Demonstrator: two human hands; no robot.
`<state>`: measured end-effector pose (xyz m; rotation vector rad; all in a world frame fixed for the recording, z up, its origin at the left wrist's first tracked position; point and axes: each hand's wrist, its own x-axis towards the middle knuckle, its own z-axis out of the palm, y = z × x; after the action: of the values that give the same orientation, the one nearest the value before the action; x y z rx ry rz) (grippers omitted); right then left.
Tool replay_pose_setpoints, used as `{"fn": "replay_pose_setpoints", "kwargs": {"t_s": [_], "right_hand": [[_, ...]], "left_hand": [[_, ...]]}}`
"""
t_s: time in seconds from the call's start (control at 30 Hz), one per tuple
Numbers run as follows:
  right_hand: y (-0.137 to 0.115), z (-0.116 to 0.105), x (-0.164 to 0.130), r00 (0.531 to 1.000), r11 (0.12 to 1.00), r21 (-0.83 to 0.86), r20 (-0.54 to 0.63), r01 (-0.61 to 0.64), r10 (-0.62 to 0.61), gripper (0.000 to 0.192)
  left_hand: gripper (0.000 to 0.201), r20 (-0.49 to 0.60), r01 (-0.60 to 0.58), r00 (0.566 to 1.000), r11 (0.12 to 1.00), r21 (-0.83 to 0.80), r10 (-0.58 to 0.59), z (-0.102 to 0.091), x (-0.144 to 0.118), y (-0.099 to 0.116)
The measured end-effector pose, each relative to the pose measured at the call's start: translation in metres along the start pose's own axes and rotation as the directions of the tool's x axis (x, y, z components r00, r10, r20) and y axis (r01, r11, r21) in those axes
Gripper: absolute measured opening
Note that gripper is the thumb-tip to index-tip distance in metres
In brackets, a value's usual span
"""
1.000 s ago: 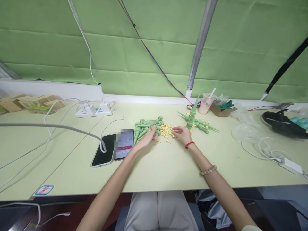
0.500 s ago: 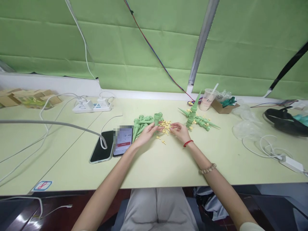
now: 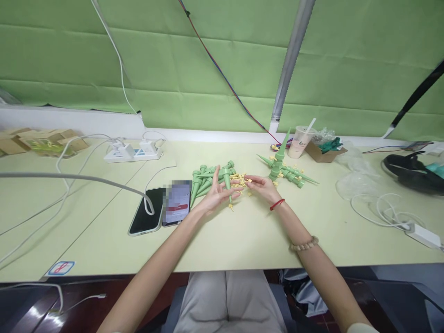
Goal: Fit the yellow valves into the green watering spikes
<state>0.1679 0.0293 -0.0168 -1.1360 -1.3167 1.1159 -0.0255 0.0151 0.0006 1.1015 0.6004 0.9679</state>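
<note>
My left hand [image 3: 215, 196] has a green cone-shaped plastic spike [image 3: 227, 180] between its fingers, wide collared end up and point down. One finger of that hand sticks up and the others reach right. My right hand [image 3: 262, 186] pinches a small yellow peg [image 3: 249, 181] at its fingertips, just right of the spike. Partly hidden between the hands lies a pile of small yellow pegs [image 3: 237, 177]. Behind my left hand is a heap of loose green spikes [image 3: 198, 181]. Beyond my right hand, joined green spikes with yellow pegs form an assembly [image 3: 277, 166].
Two phones, a dark-screened one [image 3: 145, 217] and a lit one [image 3: 177, 203], lie left of my hands. A power strip [image 3: 133, 155], a drink cup [image 3: 299, 143] and a small cardboard box [image 3: 321, 154] stand farther back. A white adapter [image 3: 422, 236] with coiled cable lies right.
The green spike in my left hand has tipped over, its point now showing downward toward me. My left fingers have spread, and a yellow peg now shows at my right fingertips.
</note>
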Motion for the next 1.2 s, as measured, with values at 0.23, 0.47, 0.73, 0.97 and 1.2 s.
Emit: {"fn": "replay_pose_setpoints", "kwargs": {"t_s": [0.23,0.47,0.73,0.97,1.2], "right_hand": [[-0.010,0.013,-0.008,0.994,0.994,0.039,0.048,0.100,-0.102,0.040],[-0.002,0.002,-0.006,0.997,0.914,-0.400,0.015,0.075,-0.075,0.028],[0.010,0.005,-0.008,0.976,0.552,-0.811,0.103,0.194,-0.192,0.026],[0.012,0.024,-0.005,0.965,0.415,-0.877,0.168,0.240,-0.202,0.015],[0.014,0.014,-0.003,0.979,0.853,-0.500,-0.047,0.148,-0.198,0.024]], "left_hand": [[0.083,-0.020,0.012,1.000,0.998,0.060,-0.010,0.000,0.002,-0.003],[0.057,-0.170,-0.032,0.984,0.988,0.153,0.058,-0.006,0.008,-0.002],[0.078,-0.377,-0.048,0.922,0.993,0.108,0.085,-0.012,0.012,0.002],[0.062,-0.261,-0.064,0.961,0.992,0.110,0.091,-0.009,0.013,-0.008],[0.059,-0.144,-0.047,0.988,0.992,0.113,0.063,-0.007,0.008,-0.008]]}}
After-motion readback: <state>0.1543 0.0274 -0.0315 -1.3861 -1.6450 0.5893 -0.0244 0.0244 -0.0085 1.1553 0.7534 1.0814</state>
